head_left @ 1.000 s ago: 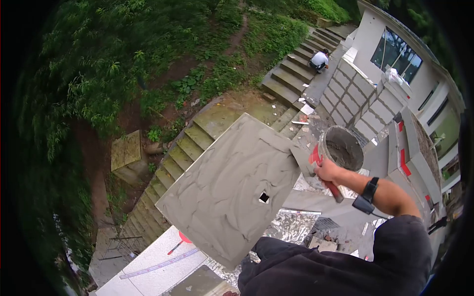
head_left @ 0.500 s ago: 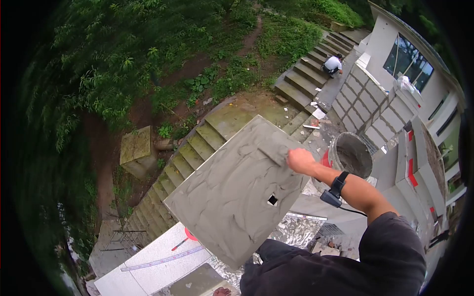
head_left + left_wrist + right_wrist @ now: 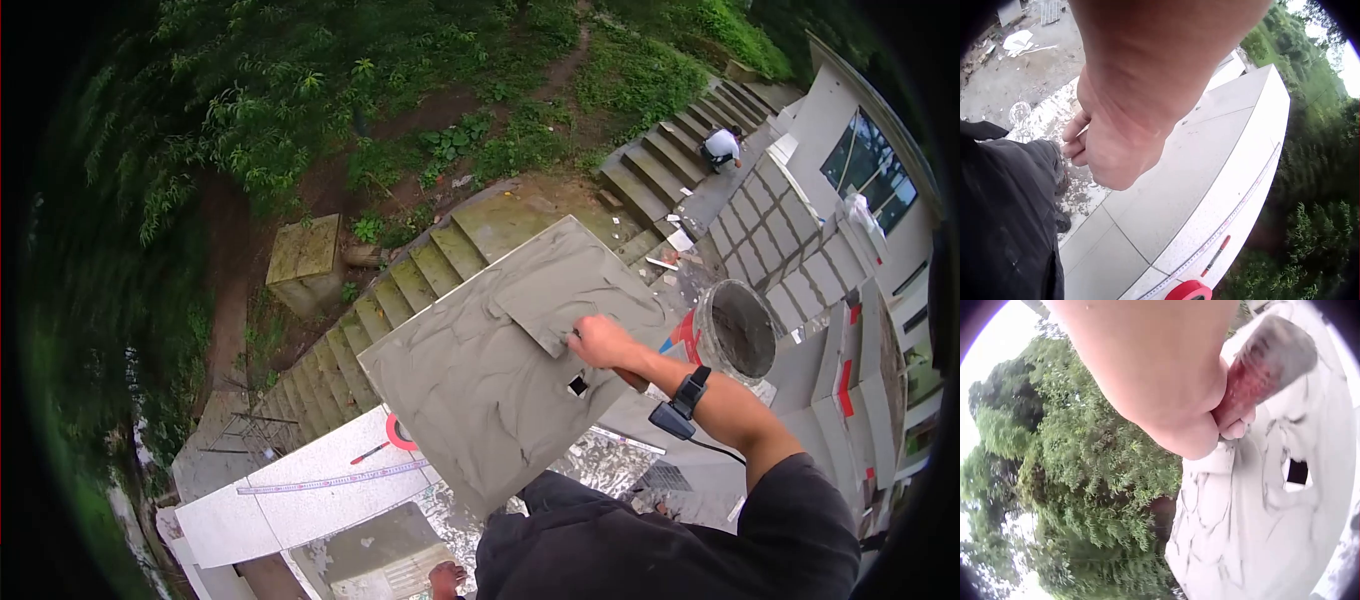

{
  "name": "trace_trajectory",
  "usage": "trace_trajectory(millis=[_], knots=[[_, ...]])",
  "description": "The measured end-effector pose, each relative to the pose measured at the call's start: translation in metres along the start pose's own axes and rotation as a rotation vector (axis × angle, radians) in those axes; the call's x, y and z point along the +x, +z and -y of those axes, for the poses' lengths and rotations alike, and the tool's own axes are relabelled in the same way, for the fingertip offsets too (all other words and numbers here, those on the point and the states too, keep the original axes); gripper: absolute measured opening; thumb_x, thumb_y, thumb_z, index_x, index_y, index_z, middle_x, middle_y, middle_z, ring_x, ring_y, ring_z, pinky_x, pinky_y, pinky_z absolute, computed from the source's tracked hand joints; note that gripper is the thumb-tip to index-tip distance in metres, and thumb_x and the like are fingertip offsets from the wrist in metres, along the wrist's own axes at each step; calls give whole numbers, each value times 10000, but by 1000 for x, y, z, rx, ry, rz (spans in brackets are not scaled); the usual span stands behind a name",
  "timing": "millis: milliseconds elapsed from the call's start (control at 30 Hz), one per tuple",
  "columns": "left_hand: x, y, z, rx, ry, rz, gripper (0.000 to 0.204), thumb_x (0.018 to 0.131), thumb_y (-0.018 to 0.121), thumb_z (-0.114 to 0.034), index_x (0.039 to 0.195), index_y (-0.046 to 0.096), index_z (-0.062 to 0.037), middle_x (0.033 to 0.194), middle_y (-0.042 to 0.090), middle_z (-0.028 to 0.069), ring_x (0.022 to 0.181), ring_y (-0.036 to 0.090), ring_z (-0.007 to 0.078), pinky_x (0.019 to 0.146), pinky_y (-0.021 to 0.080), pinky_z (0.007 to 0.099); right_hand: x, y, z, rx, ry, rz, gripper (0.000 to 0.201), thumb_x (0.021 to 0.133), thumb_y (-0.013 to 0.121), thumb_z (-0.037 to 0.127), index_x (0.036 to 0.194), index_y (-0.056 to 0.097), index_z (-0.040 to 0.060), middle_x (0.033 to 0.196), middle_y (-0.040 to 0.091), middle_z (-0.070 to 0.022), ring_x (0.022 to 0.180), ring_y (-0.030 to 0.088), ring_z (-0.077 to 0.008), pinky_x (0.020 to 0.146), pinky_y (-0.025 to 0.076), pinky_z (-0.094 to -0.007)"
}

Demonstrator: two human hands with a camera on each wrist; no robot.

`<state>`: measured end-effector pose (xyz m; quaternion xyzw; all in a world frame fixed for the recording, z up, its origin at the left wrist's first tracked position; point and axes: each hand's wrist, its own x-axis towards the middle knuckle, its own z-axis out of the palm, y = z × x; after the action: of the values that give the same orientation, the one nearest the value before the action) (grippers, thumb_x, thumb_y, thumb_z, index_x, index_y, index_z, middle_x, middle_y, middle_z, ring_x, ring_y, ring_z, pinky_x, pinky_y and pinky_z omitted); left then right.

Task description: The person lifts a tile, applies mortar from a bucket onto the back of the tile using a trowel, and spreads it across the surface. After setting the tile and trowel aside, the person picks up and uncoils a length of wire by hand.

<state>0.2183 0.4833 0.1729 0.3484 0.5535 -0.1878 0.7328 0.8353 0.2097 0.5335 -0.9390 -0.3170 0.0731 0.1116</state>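
My right hand (image 3: 605, 343) grips the handle of a trowel, whose flat blade (image 3: 535, 318) lies against the wet mortar on a large rectangular tile (image 3: 470, 400). The trowel handle (image 3: 1266, 369), red and caked with grey, sticks out of the fist in the right wrist view. A small square hole (image 3: 577, 385) pierces the tile near its right side. My left hand (image 3: 447, 578) hangs low at the bottom of the head view. Its fingers curl loosely around nothing in the left wrist view, above the pale tiled ledge (image 3: 1185, 156).
A bucket of mortar (image 3: 742, 330) stands right of the tile. On the ledge lie a measuring tape strip (image 3: 330, 483), a red ring-shaped roll (image 3: 400, 432) and a red pen (image 3: 370, 452). Concrete steps (image 3: 400, 290) run below, and a person (image 3: 720, 147) crouches farther up.
My right hand has swept the trowel from beside the bucket onto the tile, then further left and down across the mortar. The view has shifted, bringing more of my left hand into sight.
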Motion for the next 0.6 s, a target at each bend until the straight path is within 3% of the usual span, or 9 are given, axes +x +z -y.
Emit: trace_trajectory(millis=[33,100,200,267,300,367,467,533,600], knots=[[-7,6,-1,73,115,-41,175,955,492,-158,977,604,-26,878,679,178,724,700,289,610,579,417,2,-8,20,-4,-17,-1,292,991,520,239,965,595,-42,627,570,-107,500,584,-218,430,500,-389],[-14,17,-8,35,126,-86,159,947,518,-124,995,614,-7,840,685,173,680,701,275,567,577,386,4,-28,90,802,574,294,327,992,518,254,996,605,-62,616,574,-122,501,589,-227,433,503,-395],[-26,26,-21,1,137,-131,144,946,541,-91,1002,622,14,791,689,156,642,703,253,539,588,351,14,-12,136,895,503,339,283,1002,515,232,929,587,-31,620,510,-45,499,543,-159,419,492,-340],[-33,29,-31,14,162,-144,128,940,548,-79,991,617,16,791,688,151,647,701,251,536,585,347,12,-13,152,703,266,516,294,984,531,241,923,595,-39,649,585,-109,514,593,-235,474,527,-396],[-35,29,-33,-8,170,-154,101,932,554,-64,961,615,11,793,688,140,642,696,239,521,565,330,13,-6,141,312,-122,296,323,955,547,255,901,608,-57,731,664,-196,581,652,-347,583,562,-469],[-42,25,-32,-35,206,-159,92,926,558,-57,961,613,8,793,688,138,635,691,233,513,552,321,1,-3,124,-76,-90,78,351,930,559,274,884,619,-68,775,686,-242,644,673,-415,678,569,-512],[-53,18,-18,-97,230,-188,80,919,562,-49,968,604,-1,790,687,140,631,685,221,500,526,310,-18,-11,106,-128,129,47,307,906,556,221,907,660,-68,820,679,-307,768,695,-440,695,577,-510],[-50,7,-2,33,230,-145,212,989,533,-197,1046,574,4,899,703,171,736,710,282,606,580,389,-27,-10,105,218,308,216,302,911,574,244,905,660,-45,854,687,-297,761,697,-431,684,574,-513],[-24,-23,29,-303,140,106,68,910,569,-66,941,594,-11,806,674,163,668,689,290,513,535,353,-47,-24,135,434,340,355,304,911,575,246,896,658,-46,831,683,-293,749,694,-431,683,571,-514]])
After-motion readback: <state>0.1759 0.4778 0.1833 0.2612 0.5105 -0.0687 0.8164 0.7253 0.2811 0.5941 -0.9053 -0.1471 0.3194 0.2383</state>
